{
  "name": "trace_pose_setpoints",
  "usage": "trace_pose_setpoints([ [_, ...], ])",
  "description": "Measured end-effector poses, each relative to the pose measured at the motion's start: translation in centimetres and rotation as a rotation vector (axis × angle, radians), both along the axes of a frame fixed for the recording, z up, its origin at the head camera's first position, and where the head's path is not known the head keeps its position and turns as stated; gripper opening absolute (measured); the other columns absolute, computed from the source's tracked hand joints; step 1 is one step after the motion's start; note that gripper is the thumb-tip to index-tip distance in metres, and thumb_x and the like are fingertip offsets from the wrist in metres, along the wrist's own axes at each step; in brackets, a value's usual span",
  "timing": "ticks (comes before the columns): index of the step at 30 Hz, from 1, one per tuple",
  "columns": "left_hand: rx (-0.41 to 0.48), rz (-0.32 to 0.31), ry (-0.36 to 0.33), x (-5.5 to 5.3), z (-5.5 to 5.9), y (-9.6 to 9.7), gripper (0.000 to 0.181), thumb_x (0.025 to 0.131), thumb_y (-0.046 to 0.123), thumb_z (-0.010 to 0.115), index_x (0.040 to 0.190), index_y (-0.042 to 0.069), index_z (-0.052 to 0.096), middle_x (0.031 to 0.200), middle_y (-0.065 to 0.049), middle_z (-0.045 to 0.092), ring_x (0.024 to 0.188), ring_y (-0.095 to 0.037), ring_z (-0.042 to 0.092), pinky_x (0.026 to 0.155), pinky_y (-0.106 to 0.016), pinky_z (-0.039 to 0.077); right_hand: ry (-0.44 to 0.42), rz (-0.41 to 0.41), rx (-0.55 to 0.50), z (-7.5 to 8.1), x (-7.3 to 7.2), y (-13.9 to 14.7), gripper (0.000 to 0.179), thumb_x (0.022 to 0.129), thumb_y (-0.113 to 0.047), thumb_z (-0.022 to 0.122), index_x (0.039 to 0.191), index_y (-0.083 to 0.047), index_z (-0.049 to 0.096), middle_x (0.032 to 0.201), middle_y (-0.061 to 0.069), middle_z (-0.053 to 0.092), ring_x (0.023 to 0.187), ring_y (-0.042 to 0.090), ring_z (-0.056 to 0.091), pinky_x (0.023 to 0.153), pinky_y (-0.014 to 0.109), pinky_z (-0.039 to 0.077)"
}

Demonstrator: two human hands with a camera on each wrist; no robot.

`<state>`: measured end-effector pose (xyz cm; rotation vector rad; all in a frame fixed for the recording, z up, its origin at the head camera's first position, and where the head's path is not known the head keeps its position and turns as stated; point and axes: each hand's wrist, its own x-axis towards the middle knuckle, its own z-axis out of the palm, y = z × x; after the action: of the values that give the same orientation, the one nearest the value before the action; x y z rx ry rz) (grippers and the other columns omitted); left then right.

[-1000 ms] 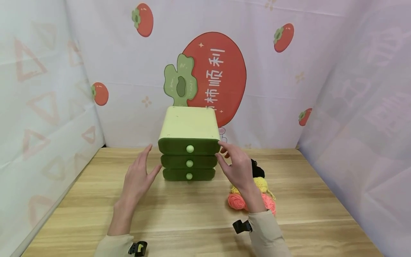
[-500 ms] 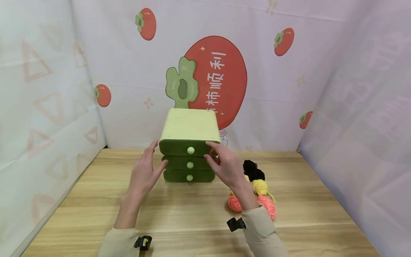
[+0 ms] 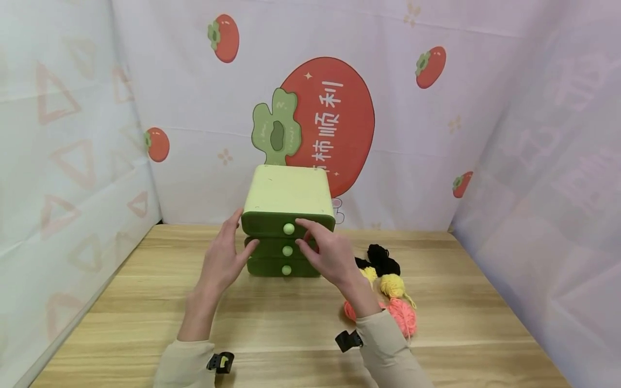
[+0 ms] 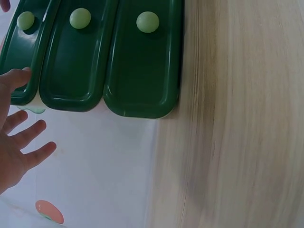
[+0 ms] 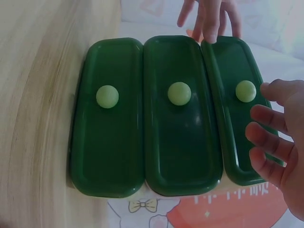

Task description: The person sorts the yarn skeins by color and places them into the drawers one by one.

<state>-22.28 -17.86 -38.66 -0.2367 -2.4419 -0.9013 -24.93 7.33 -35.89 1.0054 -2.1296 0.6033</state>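
A small cabinet [image 3: 291,188] with a pale green top and three dark green drawers stands at the back of the table. Each drawer has a round pale knob; the top drawer's knob [image 3: 288,229] lies near the fingertips of my right hand [image 3: 335,256]. In the right wrist view, those fingers are loosely bent beside the knob [image 5: 246,91], with nothing held. My left hand [image 3: 224,258] is at the cabinet's left side, fingers spread, thumb in front of the drawer fronts. In the left wrist view, the left thumb [image 4: 20,77] overlaps the top drawer; contact is unclear.
Balls of black yarn [image 3: 385,264], yellow yarn [image 3: 393,284] and pink yarn [image 3: 402,315] lie on the wooden table [image 3: 271,328] to the right, partly behind the right forearm. A printed cloth [image 3: 388,108] hangs behind the cabinet, with cloth walls either side.
My right hand has moved left from the cabinet's right edge to the top knob. The left hand has come slightly right, closer to the cabinet. All drawers look unmoved.
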Motion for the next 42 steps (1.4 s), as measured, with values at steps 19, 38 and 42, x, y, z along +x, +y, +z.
trace_pose_setpoints([
  [19, 0.161, -0.103, -0.088, -0.4, -0.8, 0.2, 0.090, 0.094, 0.026, 0.070, 0.161, 0.029, 0.010, 0.159, -0.014, 0.035, 0.135, -0.040, 0.048, 0.106, -0.060, 0.045, -0.062, -0.021, -0.009, -0.6, -1.1, -2.0, 0.032, 0.093, -0.018, 0.071, 0.125, -0.018, 0.069, 0.068, -0.006, 0.060, 0.054, 0.004, 0.048, 0.046, 0.016, 0.033],
  [38, 0.168, -0.094, -0.136, -0.2, -0.8, 0.4, 0.091, 0.096, 0.035, 0.067, 0.160, 0.035, 0.003, 0.163, -0.012, 0.028, 0.134, -0.041, 0.050, 0.096, -0.067, 0.048, -0.034, -0.021, -0.060, -1.1, -1.7, -2.4, 0.025, 0.090, -0.016, 0.075, 0.114, -0.018, 0.072, 0.088, -0.004, 0.070, 0.066, 0.005, 0.057, 0.055, 0.019, 0.048],
  [42, 0.178, -0.101, -0.161, -0.1, -0.7, 0.4, 0.089, 0.096, 0.041, 0.065, 0.160, 0.034, 0.004, 0.163, -0.011, 0.027, 0.134, -0.041, 0.050, 0.098, -0.067, 0.047, -0.041, -0.026, -0.060, -1.2, -1.6, -2.3, 0.025, 0.090, -0.017, 0.075, 0.115, -0.018, 0.071, 0.088, -0.003, 0.069, 0.063, 0.004, 0.054, 0.054, 0.019, 0.047],
])
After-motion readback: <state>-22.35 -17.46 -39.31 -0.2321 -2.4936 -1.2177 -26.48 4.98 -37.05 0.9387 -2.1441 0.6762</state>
